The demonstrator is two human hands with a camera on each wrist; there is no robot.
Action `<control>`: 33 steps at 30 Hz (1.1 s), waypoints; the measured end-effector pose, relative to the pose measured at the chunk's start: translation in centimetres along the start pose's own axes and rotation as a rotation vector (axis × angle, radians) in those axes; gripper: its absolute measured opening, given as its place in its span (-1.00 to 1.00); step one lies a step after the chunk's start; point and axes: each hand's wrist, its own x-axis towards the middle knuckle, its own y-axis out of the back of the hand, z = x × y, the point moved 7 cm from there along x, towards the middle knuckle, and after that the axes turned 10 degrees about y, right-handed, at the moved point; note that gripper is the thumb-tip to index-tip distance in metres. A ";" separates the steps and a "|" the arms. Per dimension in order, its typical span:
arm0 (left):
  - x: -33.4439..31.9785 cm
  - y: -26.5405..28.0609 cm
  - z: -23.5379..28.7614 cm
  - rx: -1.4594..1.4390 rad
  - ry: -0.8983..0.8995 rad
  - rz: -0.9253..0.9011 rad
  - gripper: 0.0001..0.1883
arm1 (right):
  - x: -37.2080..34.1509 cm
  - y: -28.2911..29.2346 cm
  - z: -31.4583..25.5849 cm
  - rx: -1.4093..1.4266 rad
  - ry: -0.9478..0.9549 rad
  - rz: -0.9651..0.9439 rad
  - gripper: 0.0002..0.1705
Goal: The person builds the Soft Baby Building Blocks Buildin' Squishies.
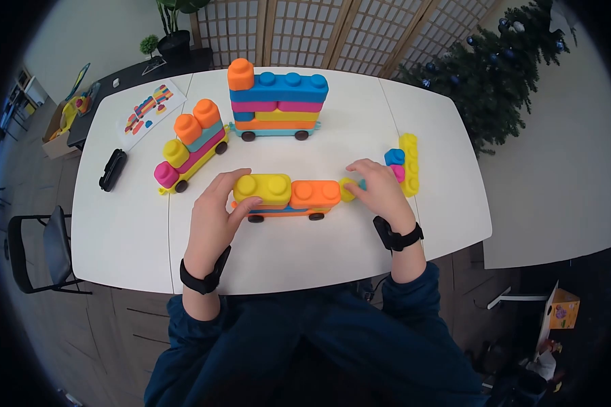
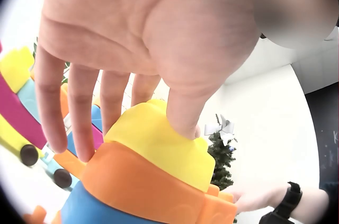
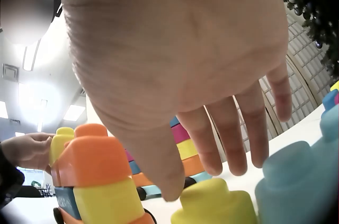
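Observation:
In front of me on the white table (image 1: 271, 254) stands a toy train car (image 1: 288, 214) of chunky building blocks on dark wheels. My left hand (image 1: 214, 207) grips the yellow block (image 1: 263, 190) on the car's left end, thumb on the near side, fingers around the far side. An orange block (image 1: 316, 193) sits beside it on top. My right hand (image 1: 385, 193) hovers with extended fingers over a small yellow block (image 3: 212, 205) and a light blue block (image 3: 291, 181), right of the car. No block shows between those fingers in the right wrist view.
A tall block car (image 1: 278, 105) stands at the back, and a stepped one (image 1: 193, 152) at left. A long yellow block (image 1: 411, 166), a blue block (image 1: 394, 157) and a pink block (image 1: 398, 173) lie at right. Far left are a picture sheet (image 1: 149, 112) and a black case (image 1: 113, 169).

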 end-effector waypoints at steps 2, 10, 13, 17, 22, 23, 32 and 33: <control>0.0 -0.1 -0.1 0.002 0.009 -0.005 -0.50 | -0.6 -0.7 0.3 -0.174 -0.072 -0.119 -0.61; 0.1 -0.4 0.0 -0.014 0.017 -0.007 -0.50 | 0.2 1.0 1.0 -0.029 -0.057 0.081 -0.63; 0.0 -0.5 0.0 -0.025 0.005 -0.001 -0.50 | 1.3 4.5 -1.9 0.071 -0.035 0.258 -0.64; 0.1 -0.6 0.1 -0.021 0.021 -0.006 -0.50 | 2.8 4.4 -5.6 0.324 0.109 0.152 -0.65; 0.0 -0.5 0.6 -0.024 0.006 0.031 -0.52 | 3.3 1.7 -8.6 0.322 0.253 0.043 -0.66; 0.0 -0.5 0.6 -0.032 -0.005 0.033 -0.52 | 3.2 1.0 -8.6 0.366 0.232 0.014 -0.67; 0.2 -0.7 0.2 -0.063 -0.015 0.026 -0.52 | 1.9 -1.5 -8.4 0.434 0.203 0.053 -0.60; 0.2 -0.7 0.2 -0.069 -0.009 0.027 -0.52 | 1.9 -1.6 -8.2 0.460 0.192 0.049 -0.60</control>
